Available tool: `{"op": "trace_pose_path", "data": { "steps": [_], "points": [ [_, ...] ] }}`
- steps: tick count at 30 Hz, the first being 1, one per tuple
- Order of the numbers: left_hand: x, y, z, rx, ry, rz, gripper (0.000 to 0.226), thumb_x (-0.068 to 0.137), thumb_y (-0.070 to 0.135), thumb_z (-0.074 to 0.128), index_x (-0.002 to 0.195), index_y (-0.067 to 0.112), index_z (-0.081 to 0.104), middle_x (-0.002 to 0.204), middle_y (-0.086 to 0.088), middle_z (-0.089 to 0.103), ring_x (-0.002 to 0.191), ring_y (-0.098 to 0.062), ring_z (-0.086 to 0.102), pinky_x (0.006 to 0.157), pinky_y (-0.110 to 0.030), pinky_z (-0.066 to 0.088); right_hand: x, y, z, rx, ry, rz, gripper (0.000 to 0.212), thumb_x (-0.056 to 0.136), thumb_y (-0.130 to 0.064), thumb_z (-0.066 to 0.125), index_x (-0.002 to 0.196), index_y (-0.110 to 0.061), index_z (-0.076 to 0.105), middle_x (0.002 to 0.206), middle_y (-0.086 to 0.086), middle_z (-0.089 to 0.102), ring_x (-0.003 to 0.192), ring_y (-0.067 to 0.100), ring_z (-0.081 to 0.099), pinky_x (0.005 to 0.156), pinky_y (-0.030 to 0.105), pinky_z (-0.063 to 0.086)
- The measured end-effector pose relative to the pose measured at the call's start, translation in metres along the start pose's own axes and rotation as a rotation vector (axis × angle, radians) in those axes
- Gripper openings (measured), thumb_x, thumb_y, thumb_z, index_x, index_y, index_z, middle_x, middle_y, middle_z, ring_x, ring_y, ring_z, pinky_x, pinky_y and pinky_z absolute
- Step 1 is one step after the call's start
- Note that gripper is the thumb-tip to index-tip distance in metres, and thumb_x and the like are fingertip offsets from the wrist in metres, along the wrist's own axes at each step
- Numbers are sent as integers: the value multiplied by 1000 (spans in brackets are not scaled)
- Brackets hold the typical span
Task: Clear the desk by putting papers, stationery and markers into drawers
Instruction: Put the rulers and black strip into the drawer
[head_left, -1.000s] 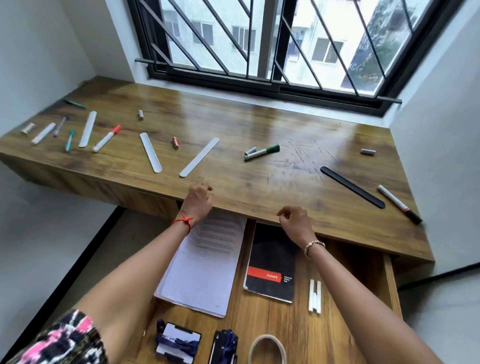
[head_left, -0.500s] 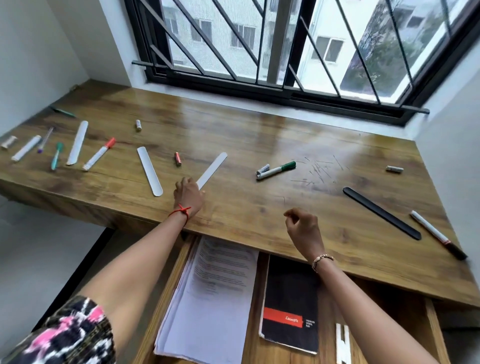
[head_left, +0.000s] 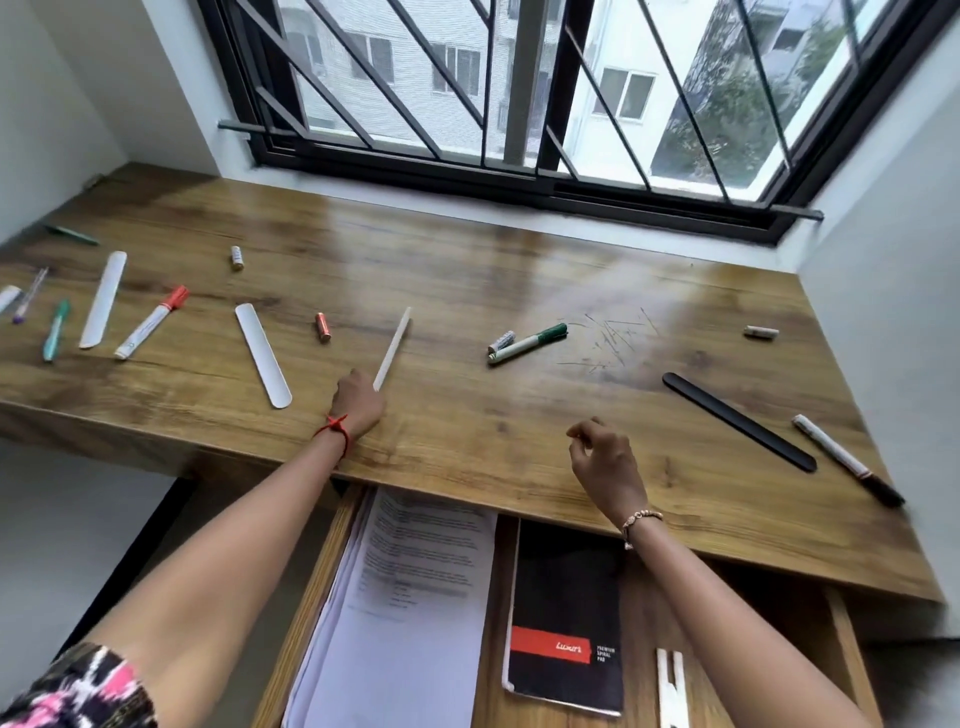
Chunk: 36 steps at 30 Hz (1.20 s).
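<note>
Black notebook labelled "PREMIUM SPIRAL PAD", left hand closed on white ruler, right hand loosely curled, empty

Head view, steeply down over desk

Left hand: we reach it forward with the arm nearly straight, knuckles up, fingers curled down and closed at their tips on the near end of a thin white strip. A red thread is tied round its wrist; a patterned pink, black and white sleeve shows at the upper arm.

Right hand: we hold it to the right of the left hand and nearer to us, raised, back turned up, fingers loosely curled inward, holding nothing. A beaded bracelet circles its wrist. Both forearms are bare.
</note>
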<state>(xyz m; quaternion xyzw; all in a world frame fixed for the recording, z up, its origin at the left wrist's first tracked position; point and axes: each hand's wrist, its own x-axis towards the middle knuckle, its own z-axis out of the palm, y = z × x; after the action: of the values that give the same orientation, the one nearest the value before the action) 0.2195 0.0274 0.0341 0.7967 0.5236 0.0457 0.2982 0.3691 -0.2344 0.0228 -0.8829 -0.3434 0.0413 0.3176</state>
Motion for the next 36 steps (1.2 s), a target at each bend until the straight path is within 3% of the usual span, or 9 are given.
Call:
{"op": "trace_pose_path", "data": {
  "steps": [7,12,16,22,26,29,31,34,36],
  "points": [
    [-38,45,8,-381,43,121,18,91,6,39,106,0,47,98,-17,54,75,-26,49,59,-30,36,33,59,-47,-408,-14,232,40,83,2,46,123,3,48,126,21,44,118,36,41,99,39,39],
    [-58,76,40,-703,-63,55,13,88,0,39,98,5,45,86,-8,55,63,-14,57,41,-18,45,58,99,-73,-601,-70,349,47,88,2,42,134,1,33,134,20,40,125,37,36,101,44,36],
    [-72,85,60,-753,-101,35,11,88,0,38,95,6,46,72,-6,51,57,-16,47,42,-21,40,65,123,-81,-635,-162,471,53,93,2,32,143,-3,19,148,19,22,136,40,18,108,51,24],
    [-88,85,76,-769,-172,30,10,90,2,37,95,6,45,70,-7,52,59,-15,45,50,-27,38,64,132,-79,-673,-103,453,34,90,2,40,123,-3,48,135,20,36,122,37,33,100,46,32],
    [-96,92,81,-776,-185,22,13,90,2,37,100,5,45,74,-8,53,59,-15,46,49,-26,38,57,126,-82,-700,-44,342,29,86,-4,49,114,-3,55,124,18,48,120,37,37,98,43,33],
    [-103,98,84,-740,-201,30,13,91,3,38,101,6,46,75,-6,53,65,-16,49,53,-28,40,53,98,-83,-256,48,276,19,88,1,43,101,5,56,110,23,51,107,37,48,84,39,39],
    [-110,102,85,-707,-227,27,10,91,4,41,100,8,45,80,-6,54,72,-17,51,57,-29,42,49,68,-83,114,114,314,12,90,0,43,84,0,53,85,18,53,85,34,54,66,35,38],
    [-125,112,83,-732,-310,18,9,93,3,43,101,7,43,83,-8,51,68,-13,49,55,-27,41,39,20,-76,649,54,509,14,95,-5,42,84,-3,50,67,8,49,64,28,55,50,31,46],
    [-138,118,82,-751,-379,33,11,95,4,43,106,5,44,79,-4,50,67,-10,49,50,-24,42,31,-6,-70,1027,-44,681,15,98,-5,37,89,-2,48,70,11,51,61,28,57,55,38,53]
  ]
}}
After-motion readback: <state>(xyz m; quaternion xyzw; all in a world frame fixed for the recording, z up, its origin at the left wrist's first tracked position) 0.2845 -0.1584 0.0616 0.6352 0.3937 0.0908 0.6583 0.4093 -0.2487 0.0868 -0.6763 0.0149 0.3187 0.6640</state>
